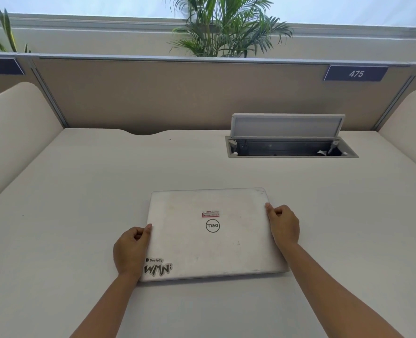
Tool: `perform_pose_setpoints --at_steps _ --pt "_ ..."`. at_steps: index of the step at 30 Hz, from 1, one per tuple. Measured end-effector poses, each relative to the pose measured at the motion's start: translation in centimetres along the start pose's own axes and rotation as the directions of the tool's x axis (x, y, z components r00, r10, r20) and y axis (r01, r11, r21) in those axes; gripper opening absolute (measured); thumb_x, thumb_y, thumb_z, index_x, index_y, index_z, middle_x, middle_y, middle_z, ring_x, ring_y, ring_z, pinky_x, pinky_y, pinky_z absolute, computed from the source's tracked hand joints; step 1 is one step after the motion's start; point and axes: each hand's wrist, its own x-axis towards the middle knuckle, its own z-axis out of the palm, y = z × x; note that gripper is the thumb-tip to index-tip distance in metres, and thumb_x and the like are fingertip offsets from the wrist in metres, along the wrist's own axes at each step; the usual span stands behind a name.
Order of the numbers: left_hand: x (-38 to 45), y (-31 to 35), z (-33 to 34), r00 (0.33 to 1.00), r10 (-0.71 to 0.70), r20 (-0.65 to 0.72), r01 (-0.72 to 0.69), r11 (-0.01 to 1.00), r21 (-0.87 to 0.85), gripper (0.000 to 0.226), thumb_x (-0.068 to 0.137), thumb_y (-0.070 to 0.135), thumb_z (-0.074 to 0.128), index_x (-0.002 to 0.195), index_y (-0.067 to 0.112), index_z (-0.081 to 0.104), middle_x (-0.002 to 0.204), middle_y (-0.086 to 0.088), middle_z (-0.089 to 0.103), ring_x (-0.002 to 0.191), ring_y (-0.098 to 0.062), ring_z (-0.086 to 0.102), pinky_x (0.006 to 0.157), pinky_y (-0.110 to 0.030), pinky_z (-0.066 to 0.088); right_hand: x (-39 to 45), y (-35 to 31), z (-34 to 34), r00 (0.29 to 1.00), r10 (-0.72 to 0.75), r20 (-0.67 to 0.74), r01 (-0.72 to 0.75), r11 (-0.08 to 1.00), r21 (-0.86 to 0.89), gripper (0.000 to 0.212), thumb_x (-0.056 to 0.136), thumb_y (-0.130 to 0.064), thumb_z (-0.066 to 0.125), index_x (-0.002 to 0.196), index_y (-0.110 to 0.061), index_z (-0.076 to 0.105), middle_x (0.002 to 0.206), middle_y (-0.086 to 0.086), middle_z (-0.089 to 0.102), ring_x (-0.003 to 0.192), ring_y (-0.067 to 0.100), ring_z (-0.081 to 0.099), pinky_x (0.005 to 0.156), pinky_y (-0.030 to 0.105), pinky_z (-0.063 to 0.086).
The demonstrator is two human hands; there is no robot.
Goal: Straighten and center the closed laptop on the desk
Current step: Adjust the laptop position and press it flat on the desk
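A closed silver laptop (212,242) with a round logo and stickers lies flat on the white desk (80,191), near the middle and close to me. Its edges run nearly parallel to the desk front, turned very slightly. My left hand (131,250) grips its left edge, thumb on the lid. My right hand (283,225) grips the right edge near the far corner, fingers curled against the side.
An open cable hatch (291,147) with a raised grey flap sits at the back right of the desk. A beige partition (177,98) with a "475" label closes the back. Curved side dividers (14,132) stand left and right. Plants rise behind.
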Motion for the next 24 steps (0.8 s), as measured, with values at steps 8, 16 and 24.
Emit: perform_pose_setpoints --at_steps 8,16,24 --pt "0.34 -0.34 0.19 1.0 0.0 -0.005 -0.001 1.0 -0.015 0.03 0.085 0.034 0.06 0.059 0.02 0.062 0.061 0.005 0.063 0.058 -0.011 0.055 0.05 -0.023 0.036 0.13 0.34 -0.07 0.999 -0.001 -0.043 0.0 1.0 -0.013 0.036 0.089 -0.039 0.056 0.074 -0.008 0.06 0.071 0.003 0.062 0.071 0.023 0.056 0.059 0.03 0.036" --pt "0.71 -0.57 0.35 1.0 -0.024 0.014 0.024 1.0 0.011 0.028 0.085 0.035 0.061 0.064 0.016 0.065 0.064 0.001 0.065 0.062 -0.02 0.057 0.052 -0.025 0.037 0.32 0.42 -0.01 0.999 0.011 -0.049 -0.013 0.998 -0.059 0.036 0.088 -0.039 0.057 0.074 -0.007 0.064 0.07 0.004 0.064 0.068 0.024 0.055 0.056 0.029 0.034" --pt "0.67 -0.3 0.13 1.0 0.009 0.001 -0.009 0.999 0.038 0.031 0.085 0.034 0.061 0.063 0.013 0.065 0.06 -0.002 0.063 0.058 -0.021 0.055 0.05 -0.023 0.036 0.35 0.36 0.13 0.999 -0.003 -0.05 -0.002 0.995 -0.102 0.034 0.089 -0.039 0.056 0.076 -0.008 0.063 0.072 0.004 0.062 0.068 0.023 0.053 0.058 0.029 0.034"
